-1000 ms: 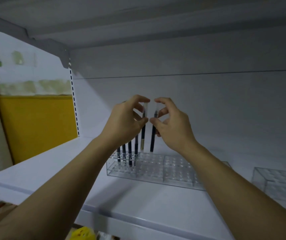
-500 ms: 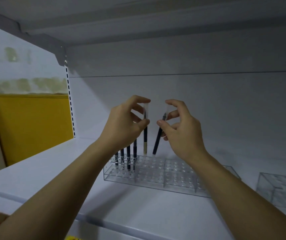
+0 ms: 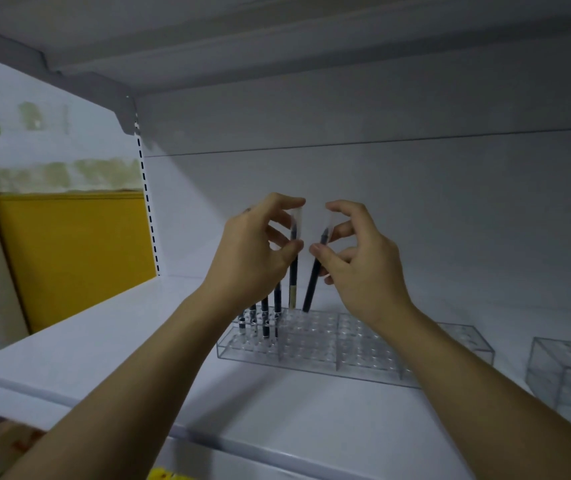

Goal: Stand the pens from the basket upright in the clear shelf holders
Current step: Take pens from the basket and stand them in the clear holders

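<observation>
Left grip (image 3: 256,258) pinches an upright pen (image 3: 293,271); right grip (image 3: 363,268) pinches a tilted pen (image 3: 313,282). Its slanted tip may miss the holder (image 3: 363,367) hole, knocking standing pens (image 3: 265,317).

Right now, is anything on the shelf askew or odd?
Only the tilted pen in the right hand: its top leans right, lower tip at the back row of the clear holder, while the gold-banded pen in the left hand and the seated pens stand near upright. Nothing spilled or damaged.
</observation>
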`<state>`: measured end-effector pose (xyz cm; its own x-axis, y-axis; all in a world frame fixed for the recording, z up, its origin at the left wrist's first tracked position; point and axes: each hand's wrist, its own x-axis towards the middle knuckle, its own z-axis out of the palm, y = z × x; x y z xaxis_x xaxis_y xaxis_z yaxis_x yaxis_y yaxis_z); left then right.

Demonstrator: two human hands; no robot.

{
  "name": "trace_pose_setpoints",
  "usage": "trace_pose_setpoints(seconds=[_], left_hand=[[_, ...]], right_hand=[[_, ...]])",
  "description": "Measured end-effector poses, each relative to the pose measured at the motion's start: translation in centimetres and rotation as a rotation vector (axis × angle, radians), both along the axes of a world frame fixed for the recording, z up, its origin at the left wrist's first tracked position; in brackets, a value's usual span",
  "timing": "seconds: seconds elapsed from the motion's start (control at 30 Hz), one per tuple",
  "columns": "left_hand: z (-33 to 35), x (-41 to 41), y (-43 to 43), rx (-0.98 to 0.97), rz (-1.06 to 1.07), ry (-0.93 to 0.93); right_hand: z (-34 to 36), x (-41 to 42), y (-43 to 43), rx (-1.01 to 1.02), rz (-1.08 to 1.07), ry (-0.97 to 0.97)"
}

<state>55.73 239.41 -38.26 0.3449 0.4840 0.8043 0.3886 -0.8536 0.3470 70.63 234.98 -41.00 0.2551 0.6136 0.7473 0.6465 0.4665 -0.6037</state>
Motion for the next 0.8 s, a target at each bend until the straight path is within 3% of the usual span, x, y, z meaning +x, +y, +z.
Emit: trace_pose_setpoints(seconds=[0.2,0.4,0.5,0.6,0.8], left_hand=[[-1.7,-0.1,0.6,-0.016,0.089,0.141],[-2.2,0.0,0.6,0.243,0.369,0.203],[-2.0,-0.3,0.9,0.283,0.463,0.300],[-2.3,-0.4,1.3,0.273,0.427,0.388],[-1.9,-1.1,1.0,0.143,0.279,0.362]], right_hand=[[-0.5,-0.4,-0.1,-0.063,0.033,-0.102],[-0.8,0.1,0.0,-0.108,0.026,-0.125],[-0.8,-0.2,-0.2,-0.152,0.039,-0.161],[-0.9,-0.4,-0.4,-0.197,0.050,-0.212],[-0.7,-0.2,-0.9,-0.200,0.004,-0.345]])
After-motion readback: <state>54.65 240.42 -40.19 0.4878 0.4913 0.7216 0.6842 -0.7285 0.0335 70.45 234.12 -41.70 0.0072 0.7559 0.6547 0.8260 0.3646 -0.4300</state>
